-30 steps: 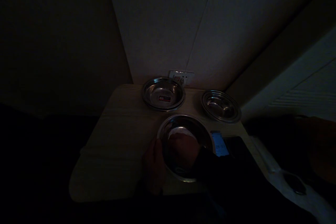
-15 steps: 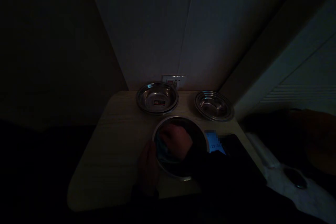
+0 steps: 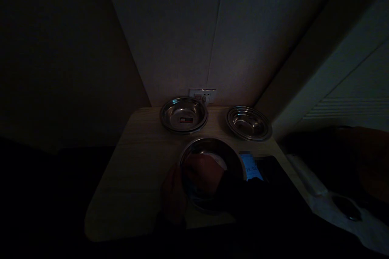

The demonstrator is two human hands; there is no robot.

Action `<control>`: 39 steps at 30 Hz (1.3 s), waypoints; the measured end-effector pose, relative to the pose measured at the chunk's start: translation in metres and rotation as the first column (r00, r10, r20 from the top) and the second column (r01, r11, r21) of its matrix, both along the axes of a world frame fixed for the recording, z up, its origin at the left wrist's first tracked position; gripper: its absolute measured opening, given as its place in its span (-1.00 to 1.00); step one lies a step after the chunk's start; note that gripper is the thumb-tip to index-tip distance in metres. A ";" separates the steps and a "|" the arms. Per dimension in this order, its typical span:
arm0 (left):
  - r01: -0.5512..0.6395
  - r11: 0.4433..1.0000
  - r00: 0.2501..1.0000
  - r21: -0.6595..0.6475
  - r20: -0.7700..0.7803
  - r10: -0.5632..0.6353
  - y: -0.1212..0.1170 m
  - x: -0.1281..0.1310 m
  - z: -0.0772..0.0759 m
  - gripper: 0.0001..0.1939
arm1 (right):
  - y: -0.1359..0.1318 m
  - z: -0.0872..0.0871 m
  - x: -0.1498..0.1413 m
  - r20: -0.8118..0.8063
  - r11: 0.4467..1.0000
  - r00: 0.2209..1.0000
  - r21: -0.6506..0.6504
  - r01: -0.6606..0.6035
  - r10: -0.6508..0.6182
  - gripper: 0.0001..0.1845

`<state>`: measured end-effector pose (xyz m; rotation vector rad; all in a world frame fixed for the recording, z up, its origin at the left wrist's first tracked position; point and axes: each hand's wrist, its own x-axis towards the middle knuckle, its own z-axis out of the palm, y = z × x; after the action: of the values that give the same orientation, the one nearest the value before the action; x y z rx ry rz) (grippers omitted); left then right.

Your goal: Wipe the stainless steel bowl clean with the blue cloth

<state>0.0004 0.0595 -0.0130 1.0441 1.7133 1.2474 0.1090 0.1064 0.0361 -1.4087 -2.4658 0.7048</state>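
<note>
In dim light, a round stainless steel basin (image 3: 219, 145) sits near the front of the small table. My left hand (image 3: 174, 194) grips its left rim, fingers pressed together against the edge. Inside the basin, my right hand (image 3: 204, 172) is closed and pressed to the left inner wall. A dark bluish cloth (image 3: 192, 191) shows beneath it, bunched under the fingers; most of it is hidden by the hand and the darkness.
Behind on the wooden table (image 3: 133, 162) stand a stack of steel basins (image 3: 179, 115) with a label and a second stack of steel bowls (image 3: 249, 125). A lit phone (image 3: 253, 168) lies right of the basin beside a dark object (image 3: 273, 168). A wall socket (image 3: 202, 95) is behind.
My right hand has shifted slightly down along the basin's inner left side, and less of the bluish cloth shows. My left hand stays on the rim. The view has shifted slightly.
</note>
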 end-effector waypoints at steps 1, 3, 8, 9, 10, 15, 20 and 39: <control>0.005 1.000 1.000 -0.006 -0.002 -0.005 0.000 0.000 0.000 -0.65 | 0.000 0.001 0.000 0.008 1.000 1.000 0.019 0.011 -0.011 -0.79; 0.007 1.000 1.000 -0.012 -0.007 -0.007 0.000 -0.001 0.001 -0.64 | 0.001 0.003 -0.001 0.017 0.994 0.997 0.079 0.072 -0.073 -0.78; 0.000 1.000 1.000 -0.007 -0.012 0.000 0.001 -0.001 0.000 -0.63 | 0.001 0.004 -0.002 0.051 0.999 0.999 0.053 0.001 -0.004 -0.81; 0.003 1.000 1.000 -0.004 -0.017 -0.003 0.001 -0.001 0.000 -0.63 | 0.002 0.005 -0.001 0.054 0.999 0.998 0.035 -0.016 0.014 -0.82; 0.010 1.000 1.000 -0.002 -0.021 -0.010 0.001 -0.001 0.001 -0.63 | 0.003 0.005 -0.001 0.056 1.000 0.998 0.028 -0.011 0.009 -0.82; -0.012 0.999 0.999 -0.045 -0.040 0.010 0.001 -0.002 0.001 -0.63 | 0.005 0.005 -0.004 0.070 0.994 0.993 0.067 0.085 -0.090 -0.77; 0.009 1.000 0.999 -0.014 -0.037 -0.010 0.000 -0.003 0.003 -0.62 | 0.002 0.003 -0.003 0.087 1.000 0.996 0.020 -0.005 0.004 -0.83; 0.008 1.000 0.998 0.014 -0.062 -0.007 -0.003 -0.003 0.003 -0.67 | -0.010 0.008 -0.004 0.126 0.998 0.991 0.034 -0.051 0.046 -0.79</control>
<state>-0.0025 0.0570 -0.0100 1.1065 1.7479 1.2355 0.1051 0.0966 0.0442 -1.4248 -2.6018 0.5937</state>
